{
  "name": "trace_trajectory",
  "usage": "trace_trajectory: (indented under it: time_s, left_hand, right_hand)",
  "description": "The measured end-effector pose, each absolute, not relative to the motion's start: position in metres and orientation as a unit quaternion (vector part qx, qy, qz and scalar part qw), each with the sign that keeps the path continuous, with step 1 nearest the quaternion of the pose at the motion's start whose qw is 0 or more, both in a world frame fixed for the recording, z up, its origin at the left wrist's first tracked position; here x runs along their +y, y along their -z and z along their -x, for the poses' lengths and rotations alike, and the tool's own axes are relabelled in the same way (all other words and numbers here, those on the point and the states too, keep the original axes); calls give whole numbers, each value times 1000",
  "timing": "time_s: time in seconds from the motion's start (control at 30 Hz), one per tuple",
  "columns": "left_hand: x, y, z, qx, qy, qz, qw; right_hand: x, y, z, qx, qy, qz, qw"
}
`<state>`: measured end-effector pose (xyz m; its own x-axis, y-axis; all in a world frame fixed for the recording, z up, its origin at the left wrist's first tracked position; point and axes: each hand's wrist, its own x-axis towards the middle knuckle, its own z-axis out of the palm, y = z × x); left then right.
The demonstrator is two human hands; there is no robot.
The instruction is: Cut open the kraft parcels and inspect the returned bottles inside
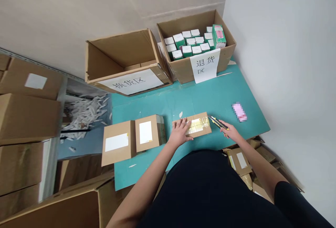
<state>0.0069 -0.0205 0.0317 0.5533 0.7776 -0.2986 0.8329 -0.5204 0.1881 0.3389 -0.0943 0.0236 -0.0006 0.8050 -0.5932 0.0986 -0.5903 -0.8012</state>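
Observation:
A small cardboard box (207, 125) lies on the green tabletop (204, 97), with shiny tape and a white label on its top. My left hand (180, 130) rests on the box's left end, fingers spread and pressed down. My right hand (229, 130) is closed around a black and yellow utility knife (219, 122). The knife's tip points left and is close to the box's right end; whether it touches cannot be told. To the left of my left hand are two more cardboard boxes with white labels, a middle one (154, 144) and an outer one (115, 156).
At the back stand a large open carton (94, 60) with a handwritten sign and another carton (181, 72) holding several green-and-white boxes. A blurred pink item (239, 112) lies at the right. Stacked cartons (26, 116) flank the table's left; opened boxes (240, 161) lie below its front right edge.

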Motion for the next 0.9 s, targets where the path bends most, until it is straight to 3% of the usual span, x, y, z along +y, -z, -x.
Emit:
trace_trajectory:
  time_s: [0.9]
  left_hand:
    - [-19,-35,-11,474,98,-858,171]
  right_hand:
    - [-117,-43,-341,-346,-645,646,218]
